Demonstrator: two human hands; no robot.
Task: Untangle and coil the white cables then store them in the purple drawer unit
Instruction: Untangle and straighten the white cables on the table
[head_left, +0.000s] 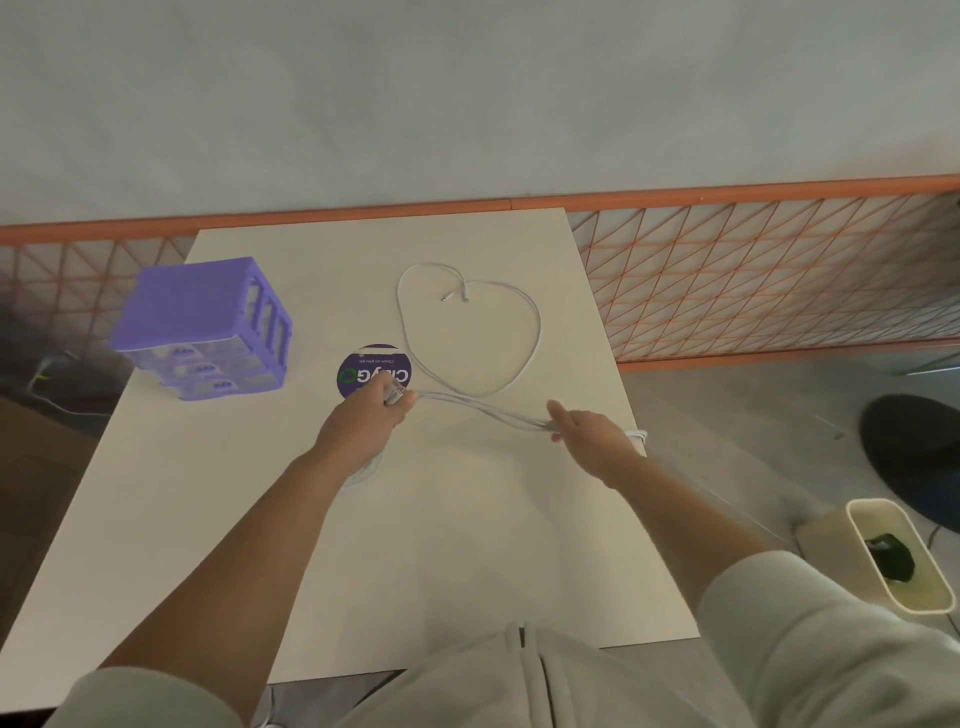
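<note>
— What do we have under our hands here?

— Our left hand (371, 415), just left of the frame's centre, is clenched around a small bundle of the white cables (470, 332), with the strands sticking out past the thumb. Our right hand (587, 434), right of centre, pinches the same strands between thumb and fingers, so a short stretch of cable runs taut between the two hands.

— And the rest of the cable?

— It lies on the pale worktop (415, 545) above our hands, spread in a wide heart-shaped loop. Two plug ends meet at the dip of the heart, near the upper middle of the worktop. Another bit of white cable shows at the worktop's right edge, just beyond our right hand.

— Where do we see the purple drawer unit (202, 327)?

— At the left of the frame, standing on the worktop's left edge, well apart from the cables. Its clear drawers all look pushed in.

— Anything else nearby?

— A round purple sticker (363, 366) sits on the worktop just above our left hand, partly covered by it. In the lower right of the frame a cream bin (896, 556) stands on the floor with something dark inside.
</note>
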